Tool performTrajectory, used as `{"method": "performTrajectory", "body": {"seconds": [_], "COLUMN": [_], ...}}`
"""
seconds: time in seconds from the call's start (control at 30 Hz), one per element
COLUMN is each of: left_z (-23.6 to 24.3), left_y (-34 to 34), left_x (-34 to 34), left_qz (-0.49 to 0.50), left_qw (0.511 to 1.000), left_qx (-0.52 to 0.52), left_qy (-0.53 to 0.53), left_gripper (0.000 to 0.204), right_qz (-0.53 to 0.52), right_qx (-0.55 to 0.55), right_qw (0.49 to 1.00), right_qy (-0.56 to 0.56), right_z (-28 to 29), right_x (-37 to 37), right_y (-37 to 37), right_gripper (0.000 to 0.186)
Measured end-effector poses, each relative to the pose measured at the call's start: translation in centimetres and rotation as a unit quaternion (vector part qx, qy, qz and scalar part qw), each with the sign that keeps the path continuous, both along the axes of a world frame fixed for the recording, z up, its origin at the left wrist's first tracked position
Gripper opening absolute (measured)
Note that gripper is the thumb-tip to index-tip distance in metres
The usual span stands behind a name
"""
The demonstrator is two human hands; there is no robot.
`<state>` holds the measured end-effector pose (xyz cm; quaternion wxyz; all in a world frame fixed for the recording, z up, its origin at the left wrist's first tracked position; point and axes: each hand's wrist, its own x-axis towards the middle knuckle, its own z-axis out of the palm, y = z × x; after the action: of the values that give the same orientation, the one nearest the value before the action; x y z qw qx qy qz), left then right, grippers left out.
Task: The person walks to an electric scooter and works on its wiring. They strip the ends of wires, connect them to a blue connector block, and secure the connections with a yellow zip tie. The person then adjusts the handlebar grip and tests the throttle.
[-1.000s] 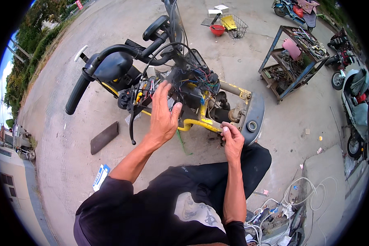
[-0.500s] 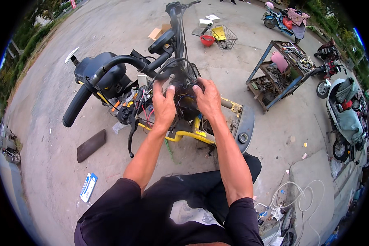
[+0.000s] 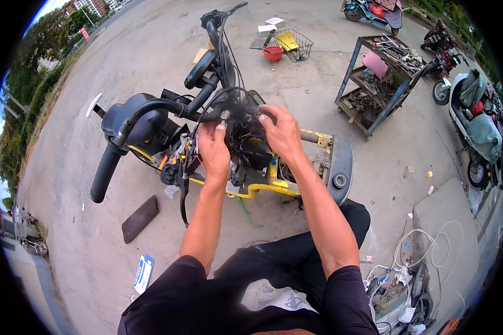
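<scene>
A partly stripped scooter with a yellow frame (image 3: 255,188) stands before me, its black handlebar (image 3: 142,111) reaching to the left. Both my hands are in among the exposed wiring (image 3: 241,137) beneath the handlebar stem. My left hand (image 3: 213,149) is closed, thumb against fingers, at a small pale piece by the cables; what it pinches is too small to name. Opposite it, my right hand (image 3: 282,134) has thumb and fingers drawn together beside dark wires, and its grip is also unclear. A black brake lever (image 3: 183,202) hangs left of my left forearm.
A metal tool cart (image 3: 369,84) full of tools stands at the right. Behind the scooter are a red bowl (image 3: 273,53) and a wire basket (image 3: 302,46). A dark panel (image 3: 140,219) and a blue-white packet (image 3: 143,273) lie left; white hose (image 3: 425,240) coils at lower right.
The view has shifted. My left thumb has come closer to its fingers, and both hands remain at the wiring.
</scene>
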<state>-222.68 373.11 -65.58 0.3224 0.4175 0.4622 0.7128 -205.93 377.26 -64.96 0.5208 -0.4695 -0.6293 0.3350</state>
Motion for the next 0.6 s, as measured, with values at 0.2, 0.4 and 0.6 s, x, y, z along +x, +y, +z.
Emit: {"method": "performTrajectory", "body": {"seconds": [0.2, 0.4, 0.6], "left_z": [-0.1, -1.6, -1.4], "left_y": [0.0, -0.1, -0.2], "left_x": [-0.2, -0.7, -0.4], "left_qz": [-0.037, -0.023, -0.024], "left_qw": [0.997, 0.999, 0.998], "left_qx": [-0.026, -0.009, -0.016], "left_qy": [0.066, 0.041, 0.052], "left_gripper": [0.040, 0.017, 0.016], "right_qz": [-0.023, -0.001, 0.075], "right_qx": [0.071, 0.045, -0.048], "right_qw": [0.995, 0.999, 0.996], "right_qy": [-0.070, -0.019, 0.025], "right_z": [0.8, 0.3, 1.1], "right_x": [0.4, -0.2, -0.3], "right_y": [1.3, 3.1, 4.5], "right_gripper": [0.033, 0.037, 0.047]}}
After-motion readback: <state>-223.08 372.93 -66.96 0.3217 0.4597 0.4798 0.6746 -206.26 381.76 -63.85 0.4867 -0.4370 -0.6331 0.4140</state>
